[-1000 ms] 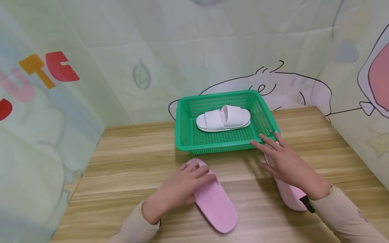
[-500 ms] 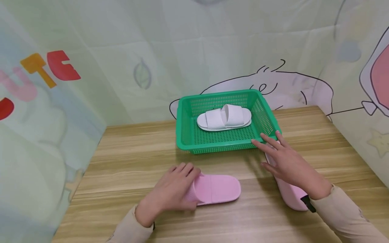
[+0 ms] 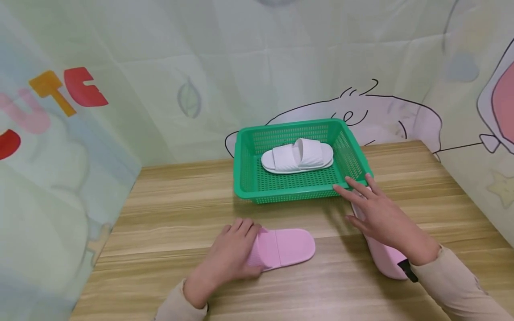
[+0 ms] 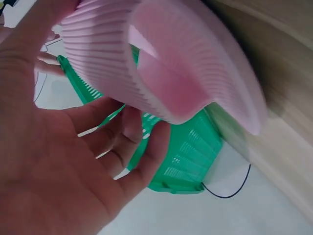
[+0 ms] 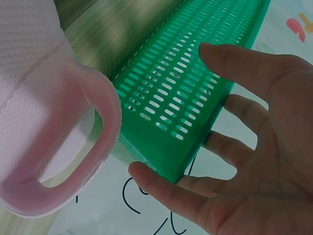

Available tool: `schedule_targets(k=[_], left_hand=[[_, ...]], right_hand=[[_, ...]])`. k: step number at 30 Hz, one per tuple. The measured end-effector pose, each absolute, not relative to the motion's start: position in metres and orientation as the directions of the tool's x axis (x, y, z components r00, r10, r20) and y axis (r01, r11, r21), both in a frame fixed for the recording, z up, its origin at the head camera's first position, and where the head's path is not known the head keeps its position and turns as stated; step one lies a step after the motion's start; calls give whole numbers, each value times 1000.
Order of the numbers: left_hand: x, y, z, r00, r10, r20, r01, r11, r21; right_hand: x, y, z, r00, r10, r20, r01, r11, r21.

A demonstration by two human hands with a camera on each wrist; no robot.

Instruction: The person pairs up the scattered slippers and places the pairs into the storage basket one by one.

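Observation:
My left hand grips a pink slipper at its ribbed strap, thumb on the near side and fingers over the far side. The slipper lies crosswise on the table, sole down, heel end to the right. My right hand has its fingers spread, fingertips at the front right corner of a green basket. Beneath that hand lies another pink slipper, partly hidden by the hand and wrist; its strap opening shows in the right wrist view. White slippers lie overlapping inside the basket.
The wood-grain table extends left of the basket and in front of it. A printed cloth hangs behind and along both sides, close to the table's back edge. A black strap sits at the right wrist.
The left hand's pink slipper has turned from slanting to lying crosswise, then slid slightly left. My left hand has shifted a little left and now grips the strap. The right hand has stayed in place.

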State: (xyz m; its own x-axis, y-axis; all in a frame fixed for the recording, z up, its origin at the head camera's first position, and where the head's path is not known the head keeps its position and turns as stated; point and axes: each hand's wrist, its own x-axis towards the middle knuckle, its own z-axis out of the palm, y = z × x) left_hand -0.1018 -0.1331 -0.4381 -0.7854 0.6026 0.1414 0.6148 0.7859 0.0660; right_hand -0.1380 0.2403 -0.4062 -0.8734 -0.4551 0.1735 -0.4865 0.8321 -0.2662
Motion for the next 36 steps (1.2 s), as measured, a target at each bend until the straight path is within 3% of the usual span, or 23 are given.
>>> schedule_targets(k=[13, 21, 28, 36], left_hand=[[-100, -134, -433, -770, 624, 133, 631, 775, 14], [-100, -131, -433, -799, 586, 133, 597, 799, 73], [-98, -131, -435, -812, 569, 131, 579, 814, 55], [-97, -130, -435, -816, 565, 125, 574, 817, 55]], right_hand=[[-136, 239, -408, -879, -446, 171, -477, 839, -263], [-136, 240, -409, -867, -455, 205, -495, 833, -248], [-138, 243, -411, -871, -455, 184, -491, 825, -282], [-141, 261, -405, -825, -519, 222, -563, 783, -262]])
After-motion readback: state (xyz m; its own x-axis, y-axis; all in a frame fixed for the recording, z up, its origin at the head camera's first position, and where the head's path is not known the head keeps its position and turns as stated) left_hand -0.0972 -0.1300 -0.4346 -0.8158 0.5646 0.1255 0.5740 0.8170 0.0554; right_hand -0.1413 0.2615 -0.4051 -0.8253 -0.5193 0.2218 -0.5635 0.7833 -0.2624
